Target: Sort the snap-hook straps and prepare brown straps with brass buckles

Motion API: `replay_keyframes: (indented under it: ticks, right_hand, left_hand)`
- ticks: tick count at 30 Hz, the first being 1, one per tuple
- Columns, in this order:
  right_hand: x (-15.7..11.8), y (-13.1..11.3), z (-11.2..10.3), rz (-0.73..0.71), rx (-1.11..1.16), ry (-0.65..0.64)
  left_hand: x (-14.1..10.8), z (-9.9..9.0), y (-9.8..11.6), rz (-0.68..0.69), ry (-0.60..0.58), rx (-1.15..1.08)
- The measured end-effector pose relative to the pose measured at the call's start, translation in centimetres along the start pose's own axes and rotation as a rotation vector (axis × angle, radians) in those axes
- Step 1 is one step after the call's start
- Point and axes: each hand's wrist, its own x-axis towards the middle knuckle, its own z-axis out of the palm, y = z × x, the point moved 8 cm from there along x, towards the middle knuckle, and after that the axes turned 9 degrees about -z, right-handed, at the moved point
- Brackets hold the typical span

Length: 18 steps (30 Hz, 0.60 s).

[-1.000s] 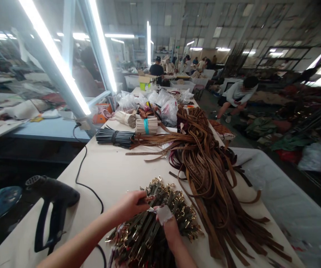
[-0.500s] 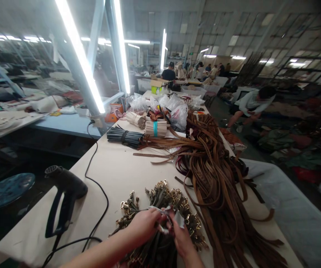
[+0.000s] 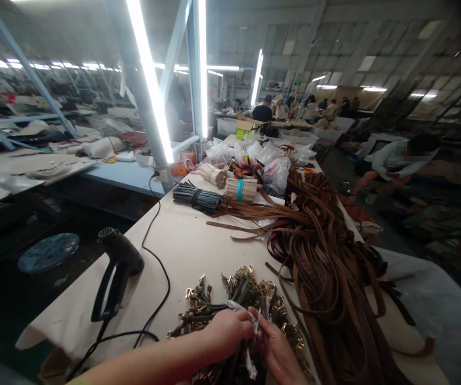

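My left hand [image 3: 230,330] and my right hand [image 3: 275,345] meet close together at the front of the table, both with fingers closed on a crumpled white strip [image 3: 251,364]. Whether the strip is cloth or plastic, I cannot tell. One end of it dangles below the fingers. Under and around the hands lies a bundle of dark olive straps [image 3: 241,286] with gold-coloured snap hooks [image 3: 202,293] fanned outward. My hands and the left forearm cover the middle of the bundle.
A black heat gun [image 3: 118,272] stands at the left, its cord [image 3: 164,267] looping across the table [image 3: 182,240]. Long brown leather straps [image 3: 322,256] heap along the right. Behind are tied strap bundles [image 3: 198,197] and plastic bags [image 3: 276,174]. A person [image 3: 398,160] sits beyond, right.
The view has turned left, so the scene sits further right. My hands stay together over the bundle, and an end of the white strip now hangs lower between them.
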Motion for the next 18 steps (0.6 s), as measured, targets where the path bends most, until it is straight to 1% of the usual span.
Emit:
replay_keyframes:
  ticks: [2,3,5,7,8,10,13,15,18]
  right_hand:
    - [-0.1,0.1,-0.3,0.030,0.067,0.046]
    - [-0.1,-0.1,-0.6,0.006,0.051,0.083]
    - [0.1,-1.0,-1.1,-0.092,-0.076,0.133]
    - [0.3,-2.1,-1.1,-0.219,-0.283,0.144]
    - [0.3,-2.6,-0.9,-0.283,-0.396,0.140]
    - [0.1,-3.5,-0.4,-0.408,-0.597,0.141]
    - [-0.7,-4.5,0.2,-0.590,-0.814,0.160]
    - [-1.1,-4.8,0.2,-0.658,-0.910,0.169]
    - [-1.0,-4.7,-0.2,-0.693,-1.035,0.187]
  left_hand:
    - [-0.7,0.1,-0.6,-0.011,-0.048,0.045]
    - [-0.8,-0.2,-1.2,-0.049,-0.061,0.070]
    - [-0.7,-0.8,-2.0,-0.123,-0.064,0.115]
    - [-0.4,-0.7,-2.3,-0.157,-0.076,0.150]
    - [-0.3,-0.4,-2.3,-0.168,-0.090,0.165]
    - [-0.1,0.9,-2.0,-0.188,-0.119,0.184]
    - [0.4,3.0,-1.5,-0.236,-0.104,0.184]
    - [0.8,3.8,-1.4,-0.271,-0.091,0.176]
    - [1.1,4.1,-1.8,-0.323,-0.090,0.153]
